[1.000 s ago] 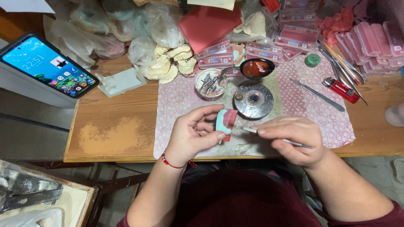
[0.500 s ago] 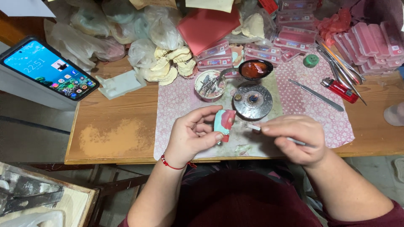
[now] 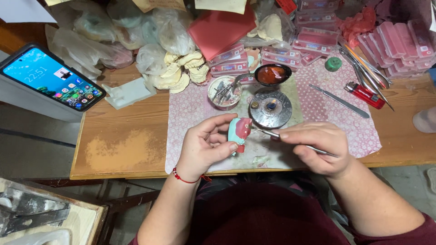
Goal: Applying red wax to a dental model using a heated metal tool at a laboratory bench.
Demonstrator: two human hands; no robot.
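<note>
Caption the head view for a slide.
Left hand holds a teal-and-pink dental model; right hand applies a thin metal tool.

Dental model (image 3: 239, 130) and metal tool (image 3: 290, 140) in hands

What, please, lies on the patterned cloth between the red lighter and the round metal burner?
In the head view, a slim metal spatula lies slantwise between the red lighter and the round metal burner, touching neither.
</note>
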